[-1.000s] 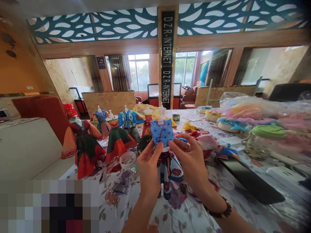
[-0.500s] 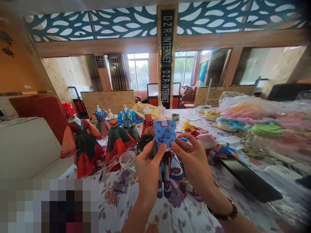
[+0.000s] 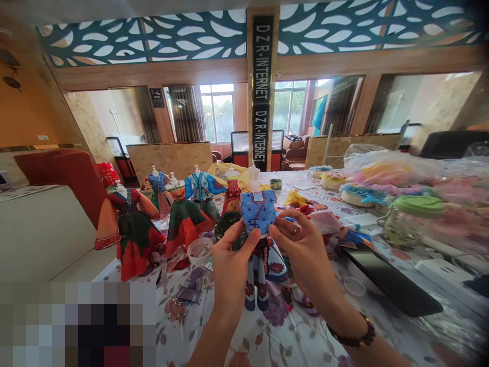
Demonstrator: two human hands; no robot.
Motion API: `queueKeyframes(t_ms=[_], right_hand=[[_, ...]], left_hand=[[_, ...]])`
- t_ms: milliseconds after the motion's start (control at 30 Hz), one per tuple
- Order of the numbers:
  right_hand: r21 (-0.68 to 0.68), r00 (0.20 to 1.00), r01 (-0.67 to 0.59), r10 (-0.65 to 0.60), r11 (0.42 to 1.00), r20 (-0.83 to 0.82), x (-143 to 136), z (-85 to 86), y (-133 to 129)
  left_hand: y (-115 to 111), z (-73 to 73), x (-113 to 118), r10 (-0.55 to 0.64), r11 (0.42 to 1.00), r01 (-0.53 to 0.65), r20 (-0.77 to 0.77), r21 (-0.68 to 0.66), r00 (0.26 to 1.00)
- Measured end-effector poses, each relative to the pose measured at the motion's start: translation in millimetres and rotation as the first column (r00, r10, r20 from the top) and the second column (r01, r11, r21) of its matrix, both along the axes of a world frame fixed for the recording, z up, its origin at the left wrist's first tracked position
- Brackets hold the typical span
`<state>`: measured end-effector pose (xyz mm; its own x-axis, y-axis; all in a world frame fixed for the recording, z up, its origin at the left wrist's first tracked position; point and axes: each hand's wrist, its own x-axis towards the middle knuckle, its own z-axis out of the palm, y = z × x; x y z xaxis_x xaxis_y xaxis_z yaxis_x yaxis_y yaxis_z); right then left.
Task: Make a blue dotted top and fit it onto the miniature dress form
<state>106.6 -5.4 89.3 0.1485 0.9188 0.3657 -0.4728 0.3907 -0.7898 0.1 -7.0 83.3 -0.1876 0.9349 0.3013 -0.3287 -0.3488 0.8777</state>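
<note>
A small blue doll top (image 3: 259,210) with dark cross marks and a reddish trim line is held up in front of a white doll torso (image 3: 253,178). My left hand (image 3: 233,260) pinches its lower left edge between thumb and fingers. At the lower right edge, my right hand (image 3: 303,250) has its thumb and fingers closed on the same cloth; a ring and a beaded bracelet show on this arm. Below the top hang patterned doll trousers (image 3: 256,285) with dark shoes. Whether the cloth is fastened behind is hidden.
Several dressed doll forms stand at the left, among them one in a red and dark green dress (image 3: 133,229). A white bowl (image 3: 200,251) sits near my left hand. On the right lie a black tablet (image 3: 393,280), a green-lidded jar (image 3: 412,221) and plastic-wrapped bundles (image 3: 397,168).
Both hands stay on the blue top, which has shifted very slightly left. Its lower corners look more drawn in and rounded. The trousers below have shifted slightly left too.
</note>
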Motion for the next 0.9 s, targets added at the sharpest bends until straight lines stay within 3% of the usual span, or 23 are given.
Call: queueKeyframes(t_ms=[567,900], right_hand=[[0.011,1.0,0.01,-0.011,1.0,0.029,2.2,-5.3,4.2],[0.046,0.998,0.04,-0.042,0.998,0.043,0.8,-7.0,6.2]], left_hand=[[4.3,-4.4,0.4,-0.072,0.996,0.079,0.171,-0.034,0.983],[8.9,-8.3,-1.8,-0.053,0.996,0.064,0.177,-0.058,0.983]])
